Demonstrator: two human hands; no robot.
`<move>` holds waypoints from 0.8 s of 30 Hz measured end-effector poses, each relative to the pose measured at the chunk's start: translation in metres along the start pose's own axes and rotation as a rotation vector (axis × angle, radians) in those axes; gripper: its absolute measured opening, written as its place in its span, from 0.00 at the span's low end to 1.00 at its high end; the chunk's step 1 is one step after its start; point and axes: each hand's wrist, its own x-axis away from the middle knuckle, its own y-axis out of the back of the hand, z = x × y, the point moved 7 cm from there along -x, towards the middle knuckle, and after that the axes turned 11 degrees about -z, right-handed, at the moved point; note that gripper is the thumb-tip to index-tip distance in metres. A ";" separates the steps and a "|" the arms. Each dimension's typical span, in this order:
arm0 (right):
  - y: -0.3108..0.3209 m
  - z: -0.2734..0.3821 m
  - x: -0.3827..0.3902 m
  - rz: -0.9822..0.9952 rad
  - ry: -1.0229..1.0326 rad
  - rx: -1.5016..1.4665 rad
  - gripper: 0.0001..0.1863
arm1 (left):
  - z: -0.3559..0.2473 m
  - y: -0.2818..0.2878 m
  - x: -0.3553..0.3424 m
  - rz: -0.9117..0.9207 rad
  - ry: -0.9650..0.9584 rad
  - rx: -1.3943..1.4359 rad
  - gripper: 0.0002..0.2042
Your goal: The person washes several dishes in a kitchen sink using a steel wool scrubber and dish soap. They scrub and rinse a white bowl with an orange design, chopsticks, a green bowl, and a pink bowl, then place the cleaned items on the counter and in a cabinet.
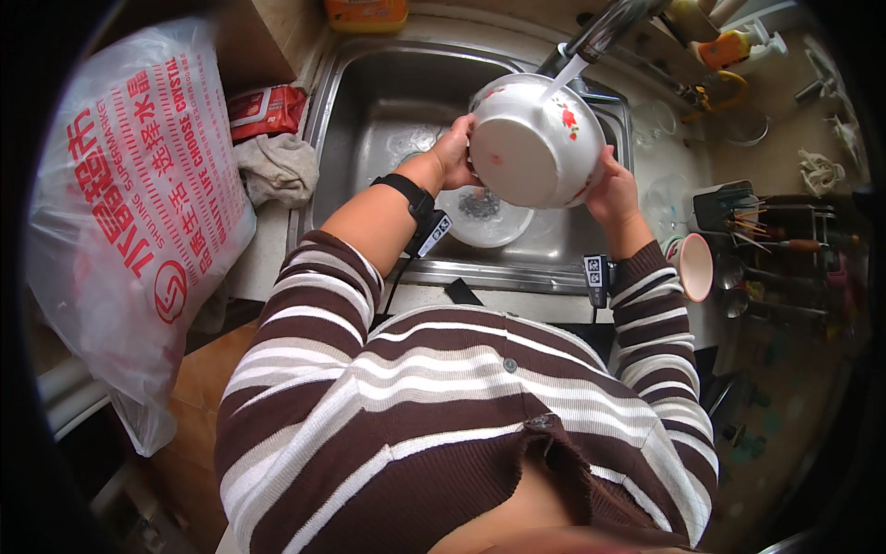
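A white enamel-like bowl point(526, 152) with red flowers is tilted over the sink point(355, 88), its round base turned toward me. My left hand point(452, 155) grips its left rim, and my right hand point(612, 192) holds the right side; some fingers of both are hidden behind the bowl. From the metal faucet point(600, 42), a stream of water point(565, 78) runs onto the bowl's far side. Beneath the bowl, a pale round dish point(503, 229) lies in the sink, partly covered by the bowl.
Left of the sink stand a large white plastic bag point(148, 185), a grey cloth point(279, 168) and a red packet point(268, 111). On the right counter are a cup point(694, 266), clear glassware point(653, 120), a utensil holder point(724, 205) and pump bottles point(738, 44). An orange container point(366, 13) sits behind.
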 end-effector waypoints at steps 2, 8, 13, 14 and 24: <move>0.010 0.004 0.006 -0.021 0.021 -0.002 0.24 | -0.001 -0.012 0.000 0.016 -0.038 -0.017 0.23; 0.018 0.014 0.012 -0.031 0.049 -0.062 0.20 | -0.005 -0.011 -0.007 -0.007 -0.053 0.007 0.20; -0.018 0.009 -0.004 0.026 0.089 -0.017 0.17 | -0.018 0.021 -0.008 -0.061 -0.077 0.068 0.20; -0.029 0.005 -0.007 0.048 0.092 -0.037 0.17 | -0.021 0.025 -0.004 -0.035 -0.087 0.079 0.21; -0.093 -0.013 -0.028 0.097 -0.051 -0.116 0.17 | -0.014 0.044 0.021 0.003 -0.057 0.254 0.32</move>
